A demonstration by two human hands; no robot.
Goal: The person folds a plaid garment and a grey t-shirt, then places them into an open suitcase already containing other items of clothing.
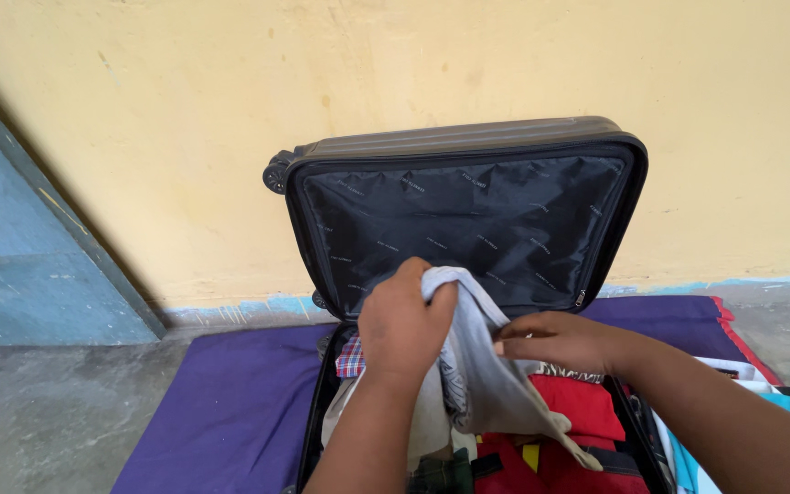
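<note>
Both hands are mid-pack here: left hand (401, 320) bunches the top of a grey garment (482, 375), right hand (555, 340) pinches its right edge, over the open suitcase (468, 151). Red clothes (587, 412) are already inside. Next it probably needs folding flat, I'd guess.

Single head cam, worn by the person, looking forward and down from close range. It's facing the open dark hard-shell suitcase (468, 229), lid leaning on the yellow plastered wall (395, 64). Both forearms are entering from the bottom edge. Purple cloth mat (221, 402) is filling the lower left.
</note>
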